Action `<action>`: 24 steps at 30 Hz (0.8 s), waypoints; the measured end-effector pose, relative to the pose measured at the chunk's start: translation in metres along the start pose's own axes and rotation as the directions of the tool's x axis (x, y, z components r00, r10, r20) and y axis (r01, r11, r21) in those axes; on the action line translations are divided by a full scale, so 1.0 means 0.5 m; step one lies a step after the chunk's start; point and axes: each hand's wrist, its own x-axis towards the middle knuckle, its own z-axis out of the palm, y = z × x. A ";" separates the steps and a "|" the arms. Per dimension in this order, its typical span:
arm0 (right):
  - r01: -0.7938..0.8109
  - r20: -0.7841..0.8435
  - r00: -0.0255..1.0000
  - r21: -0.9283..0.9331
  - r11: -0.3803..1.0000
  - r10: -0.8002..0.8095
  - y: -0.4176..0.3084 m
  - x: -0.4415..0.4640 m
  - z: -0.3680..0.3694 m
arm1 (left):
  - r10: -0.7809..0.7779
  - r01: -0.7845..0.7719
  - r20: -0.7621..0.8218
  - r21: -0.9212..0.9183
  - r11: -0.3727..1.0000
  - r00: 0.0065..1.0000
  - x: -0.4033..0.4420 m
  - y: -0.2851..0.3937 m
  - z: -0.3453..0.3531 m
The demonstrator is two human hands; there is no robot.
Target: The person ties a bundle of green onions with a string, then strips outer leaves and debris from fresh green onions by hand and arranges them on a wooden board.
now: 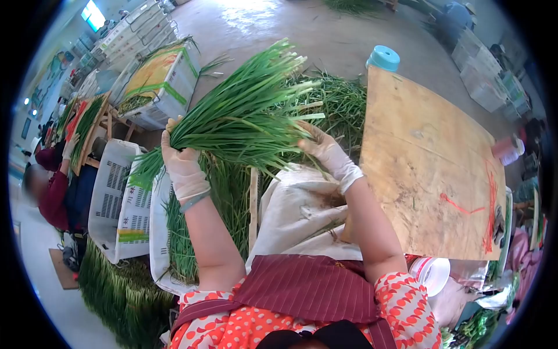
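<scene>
A big loose bunch of green garlic chives is held up in front of me, its pale cut ends fanned toward the upper right. My left hand, in a thin whitish glove, is wrapped round the bunch near its leafy left end, and leaf tips hang out beyond it. At the right edge of the bunch, my right hand, gloved too, has its fingers curled on some of the chive blades. Below the bunch stands a white crate of more chives, and beside it hangs a whitish woven sheet.
A wooden board with red ties lies on the right. Behind the bunch is a heap of loose greens, with a blue-lidded tub nearby. Crates and a person in a maroon sleeve are at left.
</scene>
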 end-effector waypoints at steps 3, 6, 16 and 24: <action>0.033 -0.083 0.996 -0.110 0.993 -0.042 0.014 0.018 0.025 | -0.031 0.038 0.068 -0.108 0.993 0.997 -0.006 0.001 -0.015; 0.019 -0.083 0.996 0.039 0.999 -0.016 -0.001 0.036 0.028 | -0.019 0.024 0.077 -0.076 0.997 0.997 -0.022 -0.010 -0.020; 0.205 -0.047 0.846 -0.891 0.406 -0.530 -0.096 0.020 0.137 | -0.018 0.009 0.156 0.063 0.998 0.988 -0.092 -0.055 0.016; 0.112 -0.077 0.993 0.424 0.899 -0.088 -0.085 -0.022 0.191 | 0.103 -0.106 0.190 0.005 0.994 0.976 -0.087 -0.081 0.014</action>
